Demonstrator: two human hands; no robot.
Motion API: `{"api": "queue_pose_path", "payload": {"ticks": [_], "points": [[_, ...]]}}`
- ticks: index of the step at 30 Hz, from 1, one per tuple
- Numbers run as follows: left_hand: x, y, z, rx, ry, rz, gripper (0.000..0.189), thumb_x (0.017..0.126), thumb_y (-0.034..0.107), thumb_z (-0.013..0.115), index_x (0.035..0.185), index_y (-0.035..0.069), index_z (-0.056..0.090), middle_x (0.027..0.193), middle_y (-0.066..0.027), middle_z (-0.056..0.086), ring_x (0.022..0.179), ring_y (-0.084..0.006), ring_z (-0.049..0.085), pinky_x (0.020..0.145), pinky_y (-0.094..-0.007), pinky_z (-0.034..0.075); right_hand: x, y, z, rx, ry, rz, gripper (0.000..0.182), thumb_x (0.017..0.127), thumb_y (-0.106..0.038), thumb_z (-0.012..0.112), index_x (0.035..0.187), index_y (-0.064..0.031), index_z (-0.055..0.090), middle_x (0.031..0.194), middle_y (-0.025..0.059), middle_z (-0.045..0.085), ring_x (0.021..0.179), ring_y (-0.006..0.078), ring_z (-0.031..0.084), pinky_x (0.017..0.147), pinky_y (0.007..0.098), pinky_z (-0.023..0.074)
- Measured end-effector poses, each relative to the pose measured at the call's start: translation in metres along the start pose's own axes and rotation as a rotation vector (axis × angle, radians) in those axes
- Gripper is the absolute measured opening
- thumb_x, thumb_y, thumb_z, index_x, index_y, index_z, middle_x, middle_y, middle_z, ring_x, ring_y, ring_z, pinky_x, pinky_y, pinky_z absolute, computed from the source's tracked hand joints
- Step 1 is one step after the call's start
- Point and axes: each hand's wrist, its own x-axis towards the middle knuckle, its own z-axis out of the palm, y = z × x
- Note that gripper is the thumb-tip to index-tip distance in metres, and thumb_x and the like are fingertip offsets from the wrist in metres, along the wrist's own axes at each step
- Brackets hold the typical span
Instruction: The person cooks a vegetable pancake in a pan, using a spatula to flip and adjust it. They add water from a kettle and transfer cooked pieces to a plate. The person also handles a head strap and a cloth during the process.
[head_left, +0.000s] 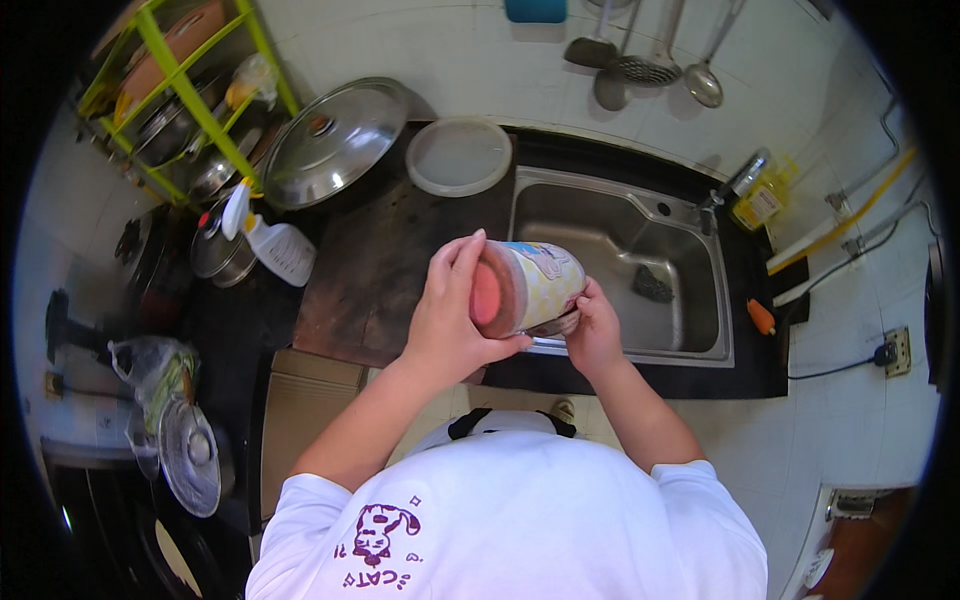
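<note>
Between my two hands lies a cylindrical jar (551, 281), tipped on its side, with a pale patterned wrap and a pinkish-red round end facing left. My left hand (450, 307) grips that reddish end, fingers over the top and thumb underneath. Around the other end curls my right hand (596, 326), its fingers partly hidden behind the jar. The jar is held in the air over the counter edge, by the left side of the stainless steel sink (592, 217). A dark scouring pad (652, 283) rests in the basin.
Behind the counter (375, 277) stand a large metal wok lid (341, 146) and a round translucent lid (459, 156). A spray bottle (281, 251) is at left, near a green rack (180, 82). The faucet (731, 187) and a yellow detergent bottle (761, 202) flank the sink's right corner.
</note>
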Motion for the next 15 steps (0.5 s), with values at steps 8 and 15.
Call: {"api": "queue_pose_path", "payload": {"ticks": [8,15], "points": [[-0.039,-0.081,-0.054,-0.571,0.376,-0.4,0.085,0.061,0.017,0.074,0.13,0.004,0.026,0.122,-0.0152,0.037,0.112,-0.0222,0.04,0.094,-0.0324,0.033,0.038,0.043,0.007,-0.797,-0.076,0.134,0.034,0.072,0.002,0.057,0.103,-0.0041,0.044,0.081,0.0028,0.052,0.076,0.0091,0.051,0.067,0.0233,0.0428],[-0.089,-0.118,-0.083,-0.819,0.556,-0.845,0.064,0.071,0.024,0.066,0.125,0.009,0.036,0.116,-0.0073,0.047,0.101,-0.0187,0.049,0.077,-0.034,0.044,0.062,0.057,0.003,-1.163,-0.225,0.076,0.04,0.069,-0.005,0.062,0.106,-0.0061,0.046,0.082,0.0045,0.05,0.075,0.0116,0.051,0.068,0.0252,0.0434]]}}
